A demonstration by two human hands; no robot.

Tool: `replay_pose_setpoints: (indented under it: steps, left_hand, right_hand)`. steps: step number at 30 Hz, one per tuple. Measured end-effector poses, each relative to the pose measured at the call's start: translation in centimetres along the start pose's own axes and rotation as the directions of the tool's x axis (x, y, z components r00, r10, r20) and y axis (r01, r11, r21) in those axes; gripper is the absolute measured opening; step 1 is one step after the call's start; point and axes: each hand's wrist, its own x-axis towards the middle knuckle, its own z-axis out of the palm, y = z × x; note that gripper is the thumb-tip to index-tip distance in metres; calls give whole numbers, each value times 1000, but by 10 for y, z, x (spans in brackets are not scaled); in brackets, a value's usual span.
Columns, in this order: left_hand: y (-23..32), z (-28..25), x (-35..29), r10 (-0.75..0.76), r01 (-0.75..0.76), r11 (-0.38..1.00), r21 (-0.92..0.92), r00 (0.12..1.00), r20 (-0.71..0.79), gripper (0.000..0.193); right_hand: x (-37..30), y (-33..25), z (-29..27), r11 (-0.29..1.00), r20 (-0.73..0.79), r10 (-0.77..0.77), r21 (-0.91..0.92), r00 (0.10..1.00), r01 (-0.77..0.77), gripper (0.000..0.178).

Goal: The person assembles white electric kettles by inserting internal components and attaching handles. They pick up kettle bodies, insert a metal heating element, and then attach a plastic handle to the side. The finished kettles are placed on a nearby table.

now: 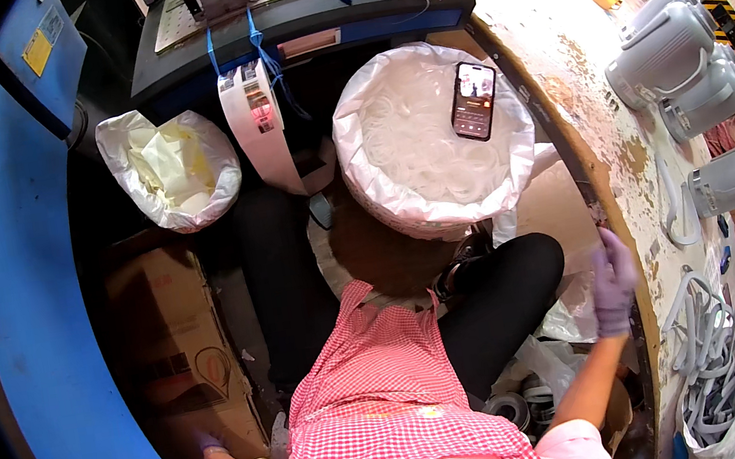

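Right hand (611, 283), in a purple glove, rests on the worn tabletop (571, 66) edge, fingers curled over the rim, gripping it. The edge's long axis runs away from the person, curving leftward. Left hand (209, 441) is low beside a cardboard box (171, 344); finger state cannot be determined.

Phone (474, 100) on white ring-filled bag (399, 187) at 12 o'clock; grey kettles (679, 59) at 2; cardboard box (179, 353) at 8.
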Motion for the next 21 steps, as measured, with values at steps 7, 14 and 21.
replay_pose_setpoints:
  steps: [7, 14, 21]
  left_hand:
    - [-6, -5, -14, 18, 45, 958, -284, 977, 214, 95]
    - [22, 25, -13, 35, 87, 911, -402, 957, 287, 94]
    - [43, 63, -58, -25, 99, 916, -390, 981, 190, 97]
  right_hand:
    - [38, -111, 141, 836, 550, -548, 382, 630, 394, 36]
    - [25, -84, 219, 953, 813, -299, 233, 499, 191, 48]
    - [10, -60, 235, 973, 901, -107, 8, 419, 230, 64]
